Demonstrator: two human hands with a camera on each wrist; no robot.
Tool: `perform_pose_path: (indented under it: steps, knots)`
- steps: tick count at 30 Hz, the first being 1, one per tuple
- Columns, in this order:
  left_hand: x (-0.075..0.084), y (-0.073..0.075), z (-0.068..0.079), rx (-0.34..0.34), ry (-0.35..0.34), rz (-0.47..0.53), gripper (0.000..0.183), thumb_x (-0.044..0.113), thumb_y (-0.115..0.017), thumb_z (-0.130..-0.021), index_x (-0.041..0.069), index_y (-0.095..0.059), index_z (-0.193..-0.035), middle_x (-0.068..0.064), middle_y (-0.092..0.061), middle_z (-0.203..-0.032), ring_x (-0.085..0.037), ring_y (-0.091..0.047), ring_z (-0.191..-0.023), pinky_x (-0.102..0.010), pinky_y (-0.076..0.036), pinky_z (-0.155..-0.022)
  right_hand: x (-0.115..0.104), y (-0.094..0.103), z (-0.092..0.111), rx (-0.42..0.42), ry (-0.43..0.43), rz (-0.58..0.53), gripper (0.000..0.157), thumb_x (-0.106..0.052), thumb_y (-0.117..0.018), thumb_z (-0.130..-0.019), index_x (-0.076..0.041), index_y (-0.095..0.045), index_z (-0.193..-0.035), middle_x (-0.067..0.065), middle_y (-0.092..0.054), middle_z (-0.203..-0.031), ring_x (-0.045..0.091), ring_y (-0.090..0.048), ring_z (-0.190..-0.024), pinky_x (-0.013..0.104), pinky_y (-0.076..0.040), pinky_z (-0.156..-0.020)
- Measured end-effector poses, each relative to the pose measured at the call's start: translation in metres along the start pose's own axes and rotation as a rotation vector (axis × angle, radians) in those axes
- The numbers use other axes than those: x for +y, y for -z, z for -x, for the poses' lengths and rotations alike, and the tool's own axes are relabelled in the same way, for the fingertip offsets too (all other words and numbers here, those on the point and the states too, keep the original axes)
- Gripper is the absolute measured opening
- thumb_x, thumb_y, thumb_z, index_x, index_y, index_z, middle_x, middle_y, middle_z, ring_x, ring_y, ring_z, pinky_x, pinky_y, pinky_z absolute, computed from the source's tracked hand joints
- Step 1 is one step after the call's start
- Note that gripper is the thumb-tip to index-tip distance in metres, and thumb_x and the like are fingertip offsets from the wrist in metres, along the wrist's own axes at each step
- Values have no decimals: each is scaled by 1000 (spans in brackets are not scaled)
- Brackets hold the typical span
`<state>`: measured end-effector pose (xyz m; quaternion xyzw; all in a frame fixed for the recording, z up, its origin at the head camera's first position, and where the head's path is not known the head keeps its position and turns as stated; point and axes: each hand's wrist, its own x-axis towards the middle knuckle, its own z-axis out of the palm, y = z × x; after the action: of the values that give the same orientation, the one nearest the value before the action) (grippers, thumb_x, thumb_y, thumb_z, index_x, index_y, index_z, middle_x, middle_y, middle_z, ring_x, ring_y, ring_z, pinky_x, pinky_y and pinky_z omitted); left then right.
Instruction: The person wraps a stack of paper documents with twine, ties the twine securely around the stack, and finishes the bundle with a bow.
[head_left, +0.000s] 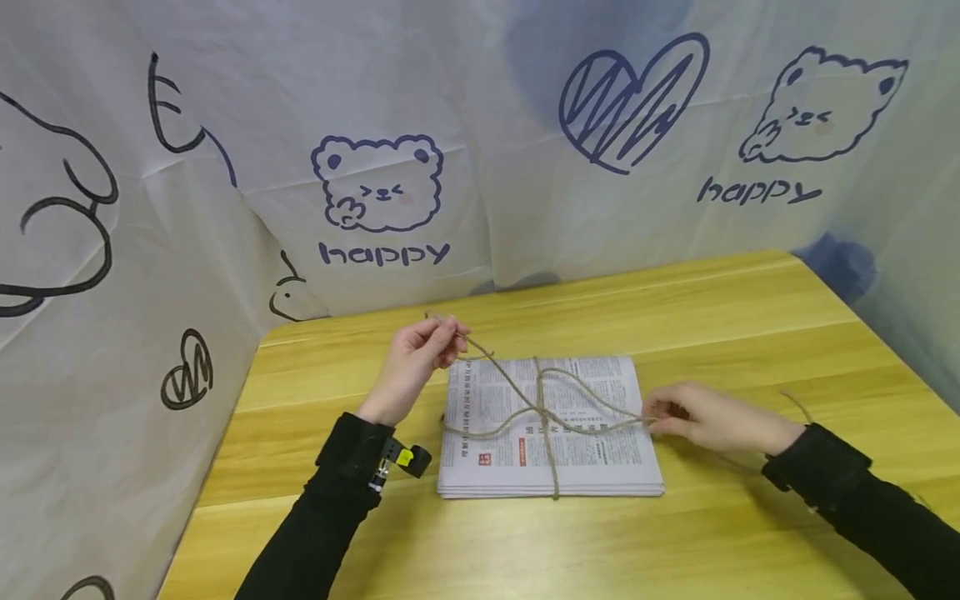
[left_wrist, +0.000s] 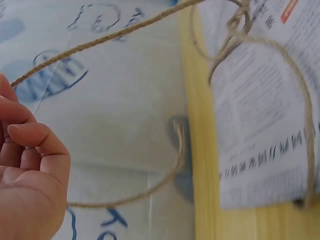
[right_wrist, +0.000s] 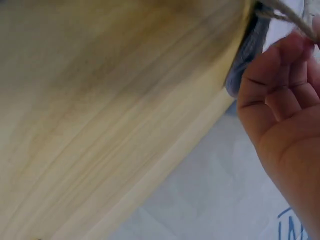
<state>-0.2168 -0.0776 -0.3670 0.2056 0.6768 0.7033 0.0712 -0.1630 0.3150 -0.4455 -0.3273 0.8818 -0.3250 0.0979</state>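
Note:
A flat stack of newspapers (head_left: 480, 467) lies on the table, with twine (head_left: 549, 458) running across it both ways and crossing near the middle. My left hand (head_left: 420, 362) is raised over the stack's far left corner and pinches one strand, which slants down to the crossing; a loose end (left_wrist: 179, 145) curves away past that hand in the left wrist view. Beside the right edge of the papers, my right hand (head_left: 693, 417) pinches the other part of the twine, where a loop on top of the stack reaches its fingers. The right wrist view shows twine (right_wrist: 295, 17) at those fingertips.
The yellow wood-grain table (head_left: 360, 533) extends around the stack. White cloth (head_left: 480, 208) with drawn bears and hearts hangs behind it and along both sides. A strand of twine (head_left: 797, 406) sticks up behind my right wrist.

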Motion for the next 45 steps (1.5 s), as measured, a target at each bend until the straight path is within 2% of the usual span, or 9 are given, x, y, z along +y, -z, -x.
perform_pose_path:
  steps: [10,18,22,26,30,33,36,40,45]
  knots:
    - [13,63,23,174,7,85,27,31,-52,-97,7,-65,-97,0,-61,-83,-11,-48,-70,-19,-43,-64,-5,26,10,247,51,-162,11,-6,-47,-99,-8,-58,-97,7,-55,-78,16,-49,-66,27,-40,-58]
    - [-9,112,52,283,203,-202,46,38,-52,-96,-5,-62,-108,4,-64,-84,-11,-50,-73,-17,-43,-62,-12,36,17,335,166,-357,14,5,-35,-101,-1,-48,-99,9,-45,-86,11,-40,-79,28,-31,-68]
    - [-26,127,64,316,350,-413,52,40,-50,-98,-8,-62,-113,5,-66,-82,-15,-52,-76,-23,-42,-66,-8,36,18,380,41,-247,12,-4,-38,-102,-2,-49,-97,12,-44,-83,14,-38,-73,28,-30,-63]
    - [-44,134,72,222,426,-649,43,33,-48,-100,-5,-68,-106,-7,-71,-84,-23,-60,-79,-33,-47,-72,1,33,15,319,-205,-85,22,-20,-44,-103,-3,-56,-97,9,-51,-78,15,-42,-65,30,-34,-58]
    - [-48,126,75,86,444,-925,48,38,-46,-100,3,-71,-82,-8,-66,-70,-21,-56,-63,-35,-44,-62,8,24,12,211,-271,49,25,-21,-51,-99,0,-59,-108,8,-60,-88,19,-55,-77,35,-45,-66]
    - [-40,112,71,77,465,-1155,54,46,-45,-98,13,-56,-57,2,-46,-52,-13,-40,-48,-29,-32,-48,7,14,10,224,-223,124,31,-21,-54,-98,1,-55,-118,12,-61,-103,25,-57,-92,40,-47,-77]
    - [-29,92,64,112,450,-1292,53,43,-47,-96,15,-40,-52,2,-30,-47,-14,-28,-41,-26,-20,-41,0,7,6,291,-126,199,31,-21,-54,-97,-1,-55,-120,13,-60,-110,27,-56,-99,44,-47,-82]
    - [-25,58,48,96,237,-1286,40,31,-54,-95,15,-50,-59,2,-41,-51,-14,-37,-44,-27,-26,-42,-13,-5,-6,355,43,280,16,-18,-63,-91,-10,-63,-105,0,-61,-99,15,-57,-88,38,-50,-73]
    - [-44,8,34,-156,-30,-1199,16,27,-63,-90,15,-64,-81,4,-57,-75,-10,-51,-63,-27,-44,-56,-20,-23,-19,282,151,310,14,-22,-73,-83,-18,-66,-93,-8,-55,-88,6,-52,-73,25,-48,-61]
